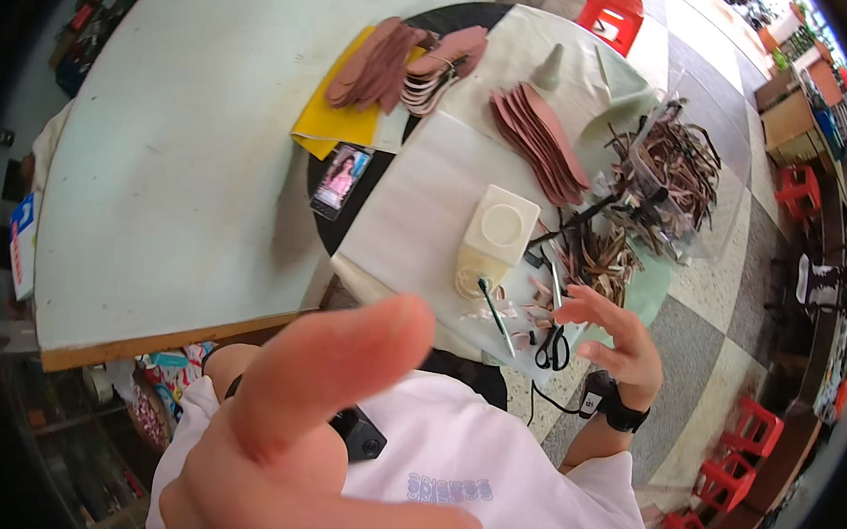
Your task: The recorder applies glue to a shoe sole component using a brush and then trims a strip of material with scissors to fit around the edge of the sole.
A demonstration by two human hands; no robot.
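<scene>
Close to the camera, my left hand (282, 430) is raised large and blurred, its fingers apart and nothing between them. My right hand (622, 345) hovers at the table's near right edge, fingers loosely curved and apart. Beside its fingertips lie black-handled scissors (552, 348) among small scraps. To their left are a slim green-handled brush (496, 315) and a cream plastic jug (502, 221), which seems to lie on its side. Farther back is a fanned stack of pinkish-brown insole-shaped pieces (539, 144). More such pieces (372, 67) rest on a yellow sheet (331, 113), next to a tied bundle (443, 69).
A phone (341, 180) with a lit screen lies at the round table's left edge. Cut strips fill a clear plastic bag (676, 173) on the right, with loose strips (598, 261) nearby. A large pale table (177, 172) stands left. Red stools (613, 16) are on the tiled floor.
</scene>
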